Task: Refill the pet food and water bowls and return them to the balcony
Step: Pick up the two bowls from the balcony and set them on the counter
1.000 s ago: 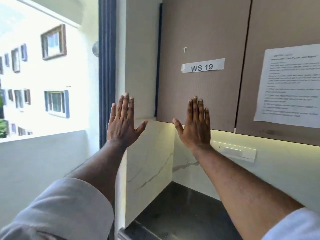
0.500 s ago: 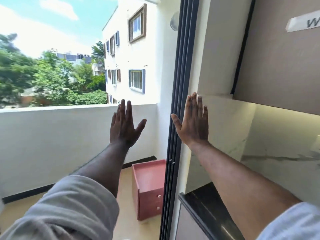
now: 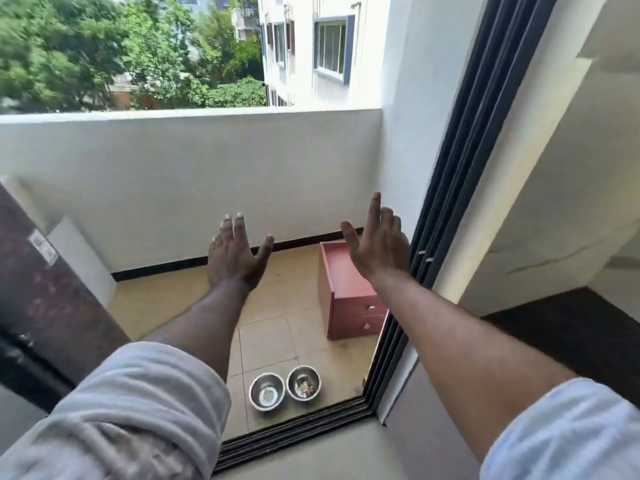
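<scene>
Two small steel bowls stand side by side on the tiled balcony floor, just beyond the black door track. The left bowl (image 3: 267,391) looks nearly bare inside; the right bowl (image 3: 304,383) holds a little food. My left hand (image 3: 232,252) and my right hand (image 3: 375,244) are stretched out in front of me at chest height, fingers spread, palms forward, holding nothing. Both hands hover well above and beyond the bowls.
A low pink drawer cabinet (image 3: 348,292) stands against the sliding door frame (image 3: 446,216) on the balcony. A white parapet wall (image 3: 194,174) closes the balcony. A dark countertop (image 3: 568,334) lies to the right indoors, a dark panel (image 3: 41,292) to the left.
My view has swung left and down from the wall cabinets to the balcony floor, bringing the two bowls into sight. Both hands stay raised and spread, holding nothing.
</scene>
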Motion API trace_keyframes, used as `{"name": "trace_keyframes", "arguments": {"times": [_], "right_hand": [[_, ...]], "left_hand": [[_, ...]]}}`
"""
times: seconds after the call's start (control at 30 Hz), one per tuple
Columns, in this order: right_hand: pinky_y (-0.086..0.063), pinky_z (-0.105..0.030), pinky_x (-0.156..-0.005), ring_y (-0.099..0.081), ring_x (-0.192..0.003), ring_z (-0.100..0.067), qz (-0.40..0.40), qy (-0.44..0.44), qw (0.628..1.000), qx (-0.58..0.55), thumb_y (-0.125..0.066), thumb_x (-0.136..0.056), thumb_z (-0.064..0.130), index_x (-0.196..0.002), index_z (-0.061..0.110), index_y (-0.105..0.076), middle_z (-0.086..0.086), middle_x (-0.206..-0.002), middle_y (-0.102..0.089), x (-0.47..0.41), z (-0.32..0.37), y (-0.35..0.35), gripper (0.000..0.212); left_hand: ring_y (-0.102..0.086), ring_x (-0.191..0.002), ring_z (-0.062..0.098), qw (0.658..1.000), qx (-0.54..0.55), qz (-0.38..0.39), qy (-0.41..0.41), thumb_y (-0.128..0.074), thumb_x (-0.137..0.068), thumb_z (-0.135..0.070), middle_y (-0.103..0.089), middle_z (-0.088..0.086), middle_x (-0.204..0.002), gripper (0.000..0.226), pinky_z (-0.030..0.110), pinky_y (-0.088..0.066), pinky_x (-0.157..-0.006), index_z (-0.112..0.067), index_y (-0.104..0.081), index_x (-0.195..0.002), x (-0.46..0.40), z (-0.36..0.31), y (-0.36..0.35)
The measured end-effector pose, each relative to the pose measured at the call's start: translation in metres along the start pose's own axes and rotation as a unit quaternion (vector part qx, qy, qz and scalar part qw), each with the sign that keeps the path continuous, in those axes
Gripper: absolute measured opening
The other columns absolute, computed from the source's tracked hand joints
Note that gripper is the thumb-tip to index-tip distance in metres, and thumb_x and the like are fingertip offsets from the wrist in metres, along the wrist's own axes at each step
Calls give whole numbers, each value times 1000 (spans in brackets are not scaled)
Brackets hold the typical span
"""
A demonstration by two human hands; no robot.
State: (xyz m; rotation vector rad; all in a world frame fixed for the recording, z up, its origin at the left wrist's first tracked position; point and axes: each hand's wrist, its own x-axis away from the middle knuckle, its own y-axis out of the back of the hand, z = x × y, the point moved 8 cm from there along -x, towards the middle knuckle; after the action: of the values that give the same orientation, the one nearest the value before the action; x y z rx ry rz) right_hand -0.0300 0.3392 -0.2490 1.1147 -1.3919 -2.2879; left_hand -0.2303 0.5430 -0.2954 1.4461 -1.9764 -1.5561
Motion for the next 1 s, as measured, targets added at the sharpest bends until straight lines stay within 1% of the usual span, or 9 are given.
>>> {"name": "trace_keyframes", "arguments": {"times": [0.13,0.27,0.37,0.47,0.6,0.73,0.83,0.93,1.0], "right_hand": [[-49,-47,-91,-47,-132,-36,66,-49,996,-19,-29,-102,69,-162,10,-16,-20,-148,-46,1,-2,-84,86],[-50,-46,-87,-50,-126,-35,142,-90,986,-15,-30,-101,69,-162,9,-17,-19,-145,-47,8,-6,-180,87],[-54,-49,-90,-50,-127,-35,197,-119,973,-1,-29,-100,70,-160,8,-20,-20,-146,-47,22,-11,-246,87],[-51,-49,-94,-48,-131,-38,247,-142,959,9,-29,-100,69,-158,7,-25,-21,-148,-47,42,-15,-310,85],[-48,-49,-96,-46,-133,-39,314,-167,935,15,-31,-101,68,-155,4,-30,-21,-147,-47,71,-24,-396,83],[-48,-48,-94,-46,-134,-39,374,-179,910,9,-32,-101,67,-151,5,-35,-21,-148,-47,106,-36,-479,80],[-48,-49,-94,-49,-132,-41,419,-192,888,1,-38,-102,64,-150,6,-36,-21,-148,-47,139,-51,-543,76],[-48,-46,-92,-55,-127,-41,459,-214,862,11,-41,-102,62,-146,5,-39,-21,-141,-55,173,-69,-611,72],[-48,-44,-89,-57,-126,-42,489,-232,841,13,-41,-102,61,-145,3,-38,-22,-138,-59,195,-80,-652,72]], "left_hand": [[-22,-156,28,998,-21,46,47,-36,-98,-67,-22,16,-168,86,45,-18,-127,-10,-20,-162,-3,61,-59],[-27,-153,31,991,-52,87,83,-34,-98,-67,-25,15,-168,85,47,-22,-125,-11,-23,-161,-3,126,-123],[-28,-152,33,983,-79,127,106,-32,-98,-69,-24,15,-168,87,48,-24,-124,-11,-22,-162,3,167,-170],[-30,-150,34,975,-101,163,113,-32,-98,-69,-25,16,-167,86,49,-27,-122,-11,-23,-161,13,202,-216],[-29,-151,34,963,-103,208,137,-33,-99,-69,-25,15,-167,86,48,-27,-122,-11,-23,-161,28,240,-283],[-26,-152,31,954,-97,233,163,-35,-99,-67,-24,12,-168,83,49,-29,-120,-14,-23,-161,42,272,-347],[-30,-148,31,949,-88,239,188,-37,-100,-64,-28,11,-166,79,49,-35,-115,-14,-27,-160,53,294,-400],[-33,-145,33,941,-71,250,216,-39,-101,-60,-34,12,-163,75,48,-38,-112,-14,-29,-159,71,319,-462],[-38,-141,37,929,-55,272,246,-42,-102,-53,-37,14,-159,71,48,-38,-111,-14,-29,-159,88,338,-505]]}}
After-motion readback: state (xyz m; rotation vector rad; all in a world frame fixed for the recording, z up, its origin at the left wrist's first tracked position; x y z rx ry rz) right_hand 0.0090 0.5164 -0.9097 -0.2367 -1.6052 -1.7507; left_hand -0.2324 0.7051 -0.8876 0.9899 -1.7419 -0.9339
